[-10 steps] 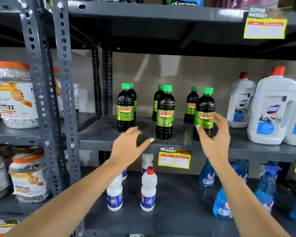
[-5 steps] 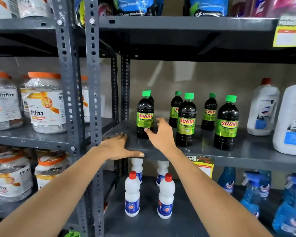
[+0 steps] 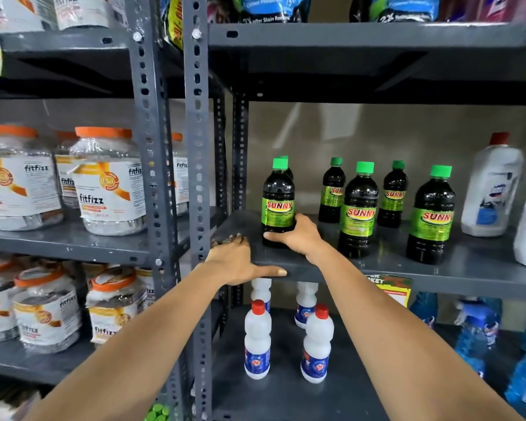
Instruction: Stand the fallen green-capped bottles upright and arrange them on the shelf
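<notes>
Several dark green-capped SUNNY bottles stand upright on the grey middle shelf (image 3: 456,270). My right hand (image 3: 298,237) grips the base of the leftmost front bottle (image 3: 278,202). Another bottle stands right behind it, mostly hidden. A second front bottle (image 3: 359,209) and a third (image 3: 431,214) stand to the right, with two more (image 3: 332,189) (image 3: 394,192) behind them. My left hand (image 3: 236,259) lies flat on the shelf's front left corner, thumb along the edge, holding nothing.
White red-capped bottles (image 3: 257,338) stand on the shelf below, blue spray bottles (image 3: 474,335) to their right. Large white jugs (image 3: 492,186) fill the right of the middle shelf. Orange-lidded jars (image 3: 110,180) fill the left rack beyond the grey uprights (image 3: 195,147). Green caps (image 3: 157,413) show at the bottom.
My right hand moved from the right front bottle across to the leftmost front bottle and closed on its base. My left hand settled flat on the shelf corner. The view shifted left.
</notes>
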A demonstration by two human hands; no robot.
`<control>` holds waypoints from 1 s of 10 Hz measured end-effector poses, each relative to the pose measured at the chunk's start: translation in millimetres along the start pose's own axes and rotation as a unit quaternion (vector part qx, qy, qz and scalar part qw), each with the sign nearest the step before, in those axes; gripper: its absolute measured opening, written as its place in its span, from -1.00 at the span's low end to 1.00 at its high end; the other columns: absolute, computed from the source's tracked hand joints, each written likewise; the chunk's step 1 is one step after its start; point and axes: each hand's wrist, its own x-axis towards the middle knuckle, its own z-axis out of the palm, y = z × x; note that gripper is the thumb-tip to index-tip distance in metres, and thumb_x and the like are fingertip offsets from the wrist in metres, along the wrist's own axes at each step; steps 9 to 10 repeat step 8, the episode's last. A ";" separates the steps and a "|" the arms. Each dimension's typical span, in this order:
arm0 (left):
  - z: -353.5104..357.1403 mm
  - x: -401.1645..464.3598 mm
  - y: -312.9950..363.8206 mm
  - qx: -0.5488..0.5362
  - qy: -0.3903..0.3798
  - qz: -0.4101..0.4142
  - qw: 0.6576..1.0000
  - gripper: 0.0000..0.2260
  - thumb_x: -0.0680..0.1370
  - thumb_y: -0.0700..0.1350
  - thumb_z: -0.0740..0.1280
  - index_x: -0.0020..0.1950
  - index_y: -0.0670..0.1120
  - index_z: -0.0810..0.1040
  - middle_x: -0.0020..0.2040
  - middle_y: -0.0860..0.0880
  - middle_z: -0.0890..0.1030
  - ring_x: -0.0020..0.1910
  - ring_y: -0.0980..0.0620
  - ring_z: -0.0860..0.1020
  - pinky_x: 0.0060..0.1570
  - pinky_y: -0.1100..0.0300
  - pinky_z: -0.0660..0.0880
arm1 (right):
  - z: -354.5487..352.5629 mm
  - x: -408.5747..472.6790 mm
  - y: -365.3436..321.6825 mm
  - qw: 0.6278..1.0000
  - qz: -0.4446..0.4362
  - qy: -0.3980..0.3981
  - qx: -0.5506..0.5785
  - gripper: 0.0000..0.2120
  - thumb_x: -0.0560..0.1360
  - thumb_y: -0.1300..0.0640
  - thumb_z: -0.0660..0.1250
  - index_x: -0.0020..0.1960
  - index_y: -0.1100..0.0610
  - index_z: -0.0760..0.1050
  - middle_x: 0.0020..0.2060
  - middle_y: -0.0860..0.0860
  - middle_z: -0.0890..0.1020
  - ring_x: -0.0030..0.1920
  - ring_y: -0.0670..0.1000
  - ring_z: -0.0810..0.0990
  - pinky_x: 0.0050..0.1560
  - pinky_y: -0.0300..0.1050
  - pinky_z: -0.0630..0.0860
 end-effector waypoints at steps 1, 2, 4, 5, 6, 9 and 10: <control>-0.8 -0.3 -0.6 -0.010 -0.009 -0.011 1.000 0.31 0.04 0.75 -0.05 0.55 -0.11 0.07 0.51 -0.17 0.24 0.44 -0.16 0.27 0.33 -0.10 0.27 | 4.1 -6.9 -1.1 1.000 -0.015 0.003 -0.016 -0.38 0.22 -0.09 0.60 0.20 0.06 0.51 0.13 0.03 0.65 0.15 0.06 0.59 0.05 -0.14 0.45; -1.1 -1.3 0.0 -0.012 -0.008 -0.008 1.000 0.30 0.05 0.74 -0.04 0.55 -0.11 0.05 0.52 -0.17 0.22 0.44 -0.17 0.26 0.33 -0.09 0.27 | 5.3 -12.0 -1.8 1.000 -0.016 0.008 -0.018 -0.33 0.21 -0.13 0.59 0.23 0.07 0.49 0.15 0.03 0.64 0.16 0.05 0.58 0.08 -0.14 0.45; -2.4 -3.0 0.4 -0.020 -0.005 -0.010 1.000 0.32 0.02 0.75 -0.03 0.53 -0.15 0.11 0.48 -0.18 0.29 0.40 -0.17 0.32 0.27 -0.07 0.34 | 5.4 -15.5 -2.6 1.000 -0.011 0.008 -0.013 -0.30 0.18 -0.15 0.60 0.23 0.06 0.50 0.15 0.02 0.64 0.16 0.05 0.57 0.04 -0.17 0.41; -0.7 -2.0 1.0 -0.019 0.006 -0.008 1.000 0.32 0.03 0.75 -0.03 0.51 -0.17 0.15 0.47 -0.18 0.31 0.40 -0.16 0.33 0.27 -0.07 0.33 | 6.4 -14.4 -0.1 1.000 -0.014 0.006 0.005 -0.32 0.18 -0.13 0.61 0.23 0.05 0.49 0.14 0.01 0.64 0.15 0.03 0.58 0.05 -0.18 0.42; -0.7 -3.2 0.3 -0.021 0.013 -0.014 1.000 0.32 0.03 0.74 -0.04 0.50 -0.19 0.17 0.45 -0.19 0.34 0.38 -0.17 0.35 0.25 -0.08 0.35 | 7.2 -13.7 -1.4 1.000 0.002 -0.001 0.018 -0.34 0.19 -0.12 0.60 0.20 0.01 0.47 0.06 -0.03 0.62 0.08 -0.02 0.56 0.06 -0.16 0.43; -7.3 -6.2 3.2 -0.027 -0.034 -0.036 0.998 0.35 0.05 0.73 0.01 0.55 -0.19 -0.13 0.56 -0.23 -0.03 0.50 -0.23 0.09 0.39 -0.13 0.19 | 2.0 -38.8 -10.1 0.974 -0.083 0.147 0.152 -0.64 0.41 0.06 0.49 0.13 0.13 0.50 -0.03 -0.06 0.61 0.09 0.00 0.61 0.05 -0.26 0.53; -7.3 -6.2 3.2 -0.027 -0.034 -0.036 0.998 0.35 0.05 0.73 0.01 0.55 -0.19 -0.13 0.56 -0.23 -0.03 0.50 -0.23 0.09 0.39 -0.13 0.19 | 2.0 -38.8 -10.1 0.974 -0.083 0.147 0.152 -0.64 0.41 0.06 0.49 0.13 0.13 0.50 -0.03 -0.06 0.61 0.09 0.00 0.61 0.05 -0.26 0.53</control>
